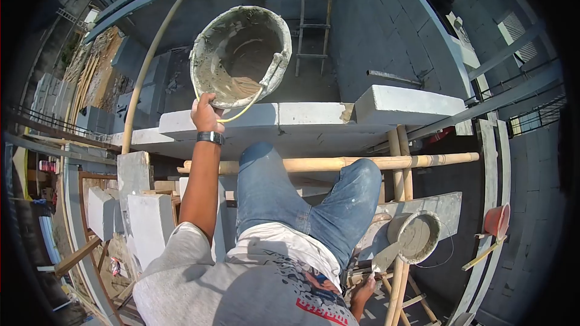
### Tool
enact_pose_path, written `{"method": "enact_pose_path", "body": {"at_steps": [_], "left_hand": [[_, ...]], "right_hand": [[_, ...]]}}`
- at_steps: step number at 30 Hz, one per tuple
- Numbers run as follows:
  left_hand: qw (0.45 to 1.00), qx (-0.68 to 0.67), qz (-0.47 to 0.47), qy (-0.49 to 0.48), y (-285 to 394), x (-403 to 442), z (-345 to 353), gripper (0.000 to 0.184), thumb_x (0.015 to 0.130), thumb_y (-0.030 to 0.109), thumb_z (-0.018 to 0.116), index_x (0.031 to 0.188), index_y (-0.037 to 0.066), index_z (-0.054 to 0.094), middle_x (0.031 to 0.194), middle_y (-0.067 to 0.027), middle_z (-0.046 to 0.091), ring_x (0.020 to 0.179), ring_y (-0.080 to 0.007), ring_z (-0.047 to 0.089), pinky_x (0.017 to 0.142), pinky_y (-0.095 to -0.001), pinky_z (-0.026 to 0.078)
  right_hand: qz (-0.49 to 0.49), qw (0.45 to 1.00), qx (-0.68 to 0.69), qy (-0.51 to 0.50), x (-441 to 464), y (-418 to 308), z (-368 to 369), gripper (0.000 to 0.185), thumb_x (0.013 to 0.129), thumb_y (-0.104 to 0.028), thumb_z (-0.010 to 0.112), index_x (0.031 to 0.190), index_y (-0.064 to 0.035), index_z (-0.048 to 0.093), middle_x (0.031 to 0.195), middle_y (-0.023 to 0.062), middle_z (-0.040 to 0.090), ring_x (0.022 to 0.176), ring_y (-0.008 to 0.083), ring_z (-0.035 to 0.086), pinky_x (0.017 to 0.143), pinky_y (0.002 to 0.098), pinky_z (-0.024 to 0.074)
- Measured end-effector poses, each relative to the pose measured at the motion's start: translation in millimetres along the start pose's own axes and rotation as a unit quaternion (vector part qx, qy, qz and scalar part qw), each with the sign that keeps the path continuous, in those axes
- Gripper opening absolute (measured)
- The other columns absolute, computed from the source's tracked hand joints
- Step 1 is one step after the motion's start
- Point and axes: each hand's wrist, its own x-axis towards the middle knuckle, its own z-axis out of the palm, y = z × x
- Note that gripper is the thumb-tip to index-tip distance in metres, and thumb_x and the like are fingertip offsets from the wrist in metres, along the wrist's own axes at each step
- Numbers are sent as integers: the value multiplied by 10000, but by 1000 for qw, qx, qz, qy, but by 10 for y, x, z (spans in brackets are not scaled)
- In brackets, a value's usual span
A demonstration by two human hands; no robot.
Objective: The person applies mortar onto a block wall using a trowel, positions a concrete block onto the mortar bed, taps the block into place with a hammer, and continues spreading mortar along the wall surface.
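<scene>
We've left hand [206,113] closed at mortar-crusted white round bucket [212,65] | nearer right hand [364,293] gripping grey metal trowel [385,257], blade slanting forward-right to mortar-filled grey pail [396,227]

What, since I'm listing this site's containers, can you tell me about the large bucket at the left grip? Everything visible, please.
The large bucket is round, pale and plastic-looking, its rim and inner wall caked with grey residue. Wet-looking mortar lies inside, along the side nearer the person. A thin yellowish handle loops past that side. The mouth faces the camera, just beyond the row of pale blocks in view. The left grip holds its near edge; what supports its base, if anything, is hidden.
</scene>
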Motion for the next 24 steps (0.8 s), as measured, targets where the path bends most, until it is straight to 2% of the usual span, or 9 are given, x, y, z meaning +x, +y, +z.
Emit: {"method": "enact_pose_path", "body": {"at_steps": [1,4,10,13,14,17,19,22,24], "left_hand": [[1000,-7,-26,11,-91,13,-85,280,836,33,675,1101,-39,618,1056,-144,669,926,-298,715,856,-457,633],[994,-16,-85,71,-434,259,-233,333,816,19,685,1126,-89,628,1098,-183,679,949,-346,727,887,-483,643],[981,-54,-99,155,-622,1206,60,463,786,73,734,1203,-98,627,1191,-220,681,994,-400,731,899,-569,605],[960,-53,-79,264,-362,1469,414,622,833,182,789,1369,-52,578,1459,-189,564,1084,-360,689,810,-432,561],[970,-48,-53,234,-431,1770,273,733,902,345,774,1463,-46,509,1530,-167,515,1235,-387,647,811,-448,555],[988,16,-123,87,-284,1493,151,1073,902,779,561,1702,232,101,1765,-119,46,1608,-450,64,1172,-761,284],[989,65,-132,-22,-502,1223,65,1175,857,760,670,1707,250,38,1771,-124,20,1605,-441,128,1178,-740,295],[927,199,-259,-182,-971,720,111,1190,923,589,730,1678,31,-1,1735,-210,160,1481,-439,439,1187,-551,420],[876,288,-267,-282,-1411,200,150,989,951,524,733,1639,0,253,1629,-212,415,1390,-390,555,1122,-503,483]], "right_hand": [[-169,978,-121,27,-94,315,11,404,1054,-305,604,1158,85,626,1074,209,641,974,328,594,906,457,474],[176,972,152,-17,-177,-2,-135,435,1022,-325,679,1156,85,622,1072,192,650,971,301,590,891,453,481],[32,995,52,75,194,-759,-225,462,1011,-375,706,1125,64,619,1006,146,655,899,255,581,862,416,485],[28,995,90,44,391,-1024,-283,404,1006,-333,721,1120,40,618,956,108,644,855,219,571,814,387,483],[-39,993,78,81,445,-890,-197,369,1007,-322,722,1096,21,620,911,83,633,802,188,565,756,361,484],[-15,995,86,56,520,-1091,-293,326,1005,-308,720,1050,-3,614,800,28,589,684,137,538,622,339,461],[86,986,137,47,544,-1283,-402,327,989,-285,733,1063,8,608,775,34,583,684,155,553,622,370,476],[90,985,-20,147,793,-789,-450,403,969,-333,731,1132,15,611,935,218,700,848,379,676,800,473,515],[155,971,-146,104,1056,-721,-729,421,959,-322,687,1183,20,587,1090,325,707,1052,506,680,888,551,530]]}}
